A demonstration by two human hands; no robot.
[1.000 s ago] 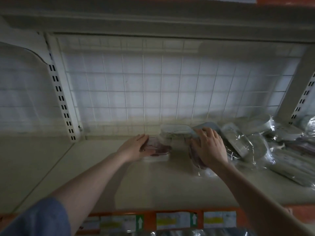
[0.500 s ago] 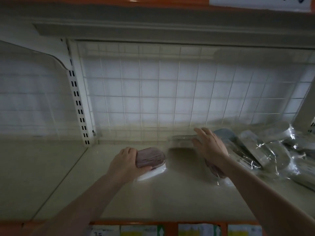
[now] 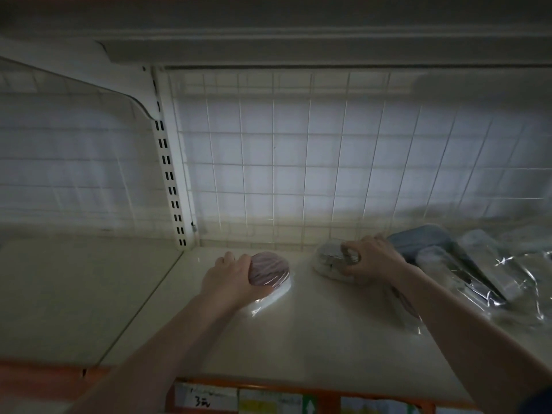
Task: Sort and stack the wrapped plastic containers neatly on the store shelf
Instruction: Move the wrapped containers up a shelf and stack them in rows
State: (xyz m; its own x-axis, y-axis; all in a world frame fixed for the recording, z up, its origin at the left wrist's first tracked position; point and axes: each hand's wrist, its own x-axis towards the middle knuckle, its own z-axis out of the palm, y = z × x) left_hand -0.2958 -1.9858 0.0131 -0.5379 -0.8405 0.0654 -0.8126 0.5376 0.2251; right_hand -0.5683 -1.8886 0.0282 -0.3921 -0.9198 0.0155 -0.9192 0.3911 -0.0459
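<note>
Meanwhile, left hand [image 3: 231, 279] grasps a pink tub [image 3: 268, 268] mid-shelf [image 3: 298, 339]; right hand [image 3: 375, 259] clutches a grey tub [image 3: 328, 259] just rightward, nearer the pile [image 3: 466, 264].

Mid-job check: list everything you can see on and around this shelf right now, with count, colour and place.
Pink-lidded container: one, pink lid on white base, wrapped, shelf centre, held by left hand.
Clear container: one, clear-grey, wrapped, right of centre, gripped by right hand.
Pile of wrapped containers: count unclear, grey-blue and clear, tumbled at far right.
Shelf: one, cream.
Wire grid back: one, white, behind shelf.
Slotted upright: one, white, left of grid.
Price labels: several, white and yellow, on orange front edge.
Left hand: on the pink-lidded container.
Right hand: on the clear container.
</note>
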